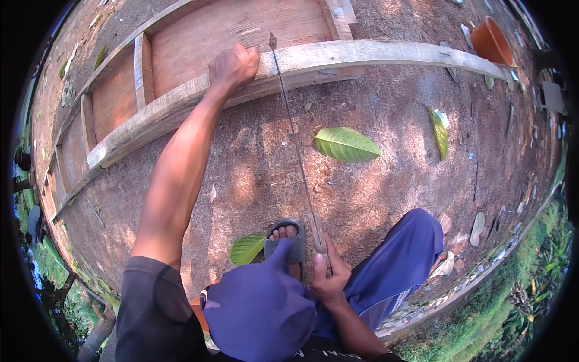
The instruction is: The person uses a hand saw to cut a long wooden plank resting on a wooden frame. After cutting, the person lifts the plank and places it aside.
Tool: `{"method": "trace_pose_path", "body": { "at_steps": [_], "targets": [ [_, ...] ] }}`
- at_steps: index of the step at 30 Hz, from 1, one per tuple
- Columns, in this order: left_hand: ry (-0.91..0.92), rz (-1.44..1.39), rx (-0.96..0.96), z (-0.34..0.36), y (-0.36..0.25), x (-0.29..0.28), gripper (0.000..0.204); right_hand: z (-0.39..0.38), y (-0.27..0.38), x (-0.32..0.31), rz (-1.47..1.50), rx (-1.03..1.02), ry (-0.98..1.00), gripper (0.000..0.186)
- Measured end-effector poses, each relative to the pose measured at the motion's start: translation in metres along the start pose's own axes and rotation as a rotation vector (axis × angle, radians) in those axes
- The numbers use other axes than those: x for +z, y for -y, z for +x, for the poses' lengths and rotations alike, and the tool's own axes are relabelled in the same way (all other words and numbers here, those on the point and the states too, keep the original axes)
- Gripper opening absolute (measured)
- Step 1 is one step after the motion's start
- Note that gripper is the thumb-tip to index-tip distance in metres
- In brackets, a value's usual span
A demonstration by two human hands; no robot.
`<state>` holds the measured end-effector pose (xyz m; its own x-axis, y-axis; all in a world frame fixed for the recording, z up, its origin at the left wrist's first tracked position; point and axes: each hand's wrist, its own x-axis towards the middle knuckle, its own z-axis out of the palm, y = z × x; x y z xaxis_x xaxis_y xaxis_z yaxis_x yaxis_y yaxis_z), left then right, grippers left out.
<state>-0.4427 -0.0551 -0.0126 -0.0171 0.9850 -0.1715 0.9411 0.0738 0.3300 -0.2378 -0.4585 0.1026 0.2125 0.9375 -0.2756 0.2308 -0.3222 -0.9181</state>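
My right hand (330,274) is closed around the handle of a handsaw (294,127), low between my knees. The saw's thin blade is seen nearly edge-on and runs away from me, across a long pale wooden beam (386,53), with its tip past the beam's far side. Just left of the blade, my left hand (234,67) grips the beam with curled fingers, the arm stretched out straight. The beam lies along a wooden frame with a plywood panel (235,30) and short crosspieces. Whether the blade has cut into the wood cannot be made out.
An orange-brown pot (491,42) lies tipped near the beam's right end. A large green leaf (347,144) rests on the brown ground, with another leaf (439,134) farther right. My sandalled foot (283,235) is beside the saw handle. Grass (482,326) grows at the lower right.
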Motion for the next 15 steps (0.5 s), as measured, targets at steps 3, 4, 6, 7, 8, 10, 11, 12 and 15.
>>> {"method": "trace_pose_path", "body": {
  "at_steps": [3,4,6,7,8,10,11,12,15],
  "targets": [
    [-0.036,0.024,0.011,-0.003,-0.001,0.006,0.046,0.023,0.022,0.004,0.126,0.055,-0.023,0.043],
    [-0.053,0.030,0.014,-0.003,0.003,0.006,0.046,0.041,0.030,0.014,0.180,0.040,-0.033,0.043],
    [-0.051,0.043,0.033,-0.002,-0.003,0.004,0.046,0.124,0.029,0.044,0.134,0.072,-0.057,0.041],
    [-0.058,0.048,0.053,0.001,-0.012,0.001,0.046,0.171,0.034,0.053,0.100,0.093,-0.048,0.041],
    [-0.144,0.065,0.098,0.007,-0.013,-0.002,0.046,0.194,0.040,0.062,0.092,0.043,-0.057,0.041],
    [-0.254,0.087,0.177,0.002,-0.004,0.014,0.047,0.186,0.033,0.066,0.090,0.027,-0.078,0.041],
    [-0.153,0.056,0.121,-0.005,-0.001,0.020,0.047,0.160,0.021,0.060,0.099,0.041,-0.081,0.041],
    [-0.076,0.023,0.076,-0.002,-0.001,0.015,0.047,0.136,0.017,0.053,0.113,0.029,-0.093,0.040],
    [-0.072,0.008,0.022,-0.004,0.005,0.001,0.046,0.021,0.003,0.009,0.088,-0.024,-0.044,0.041]
  ]
}}
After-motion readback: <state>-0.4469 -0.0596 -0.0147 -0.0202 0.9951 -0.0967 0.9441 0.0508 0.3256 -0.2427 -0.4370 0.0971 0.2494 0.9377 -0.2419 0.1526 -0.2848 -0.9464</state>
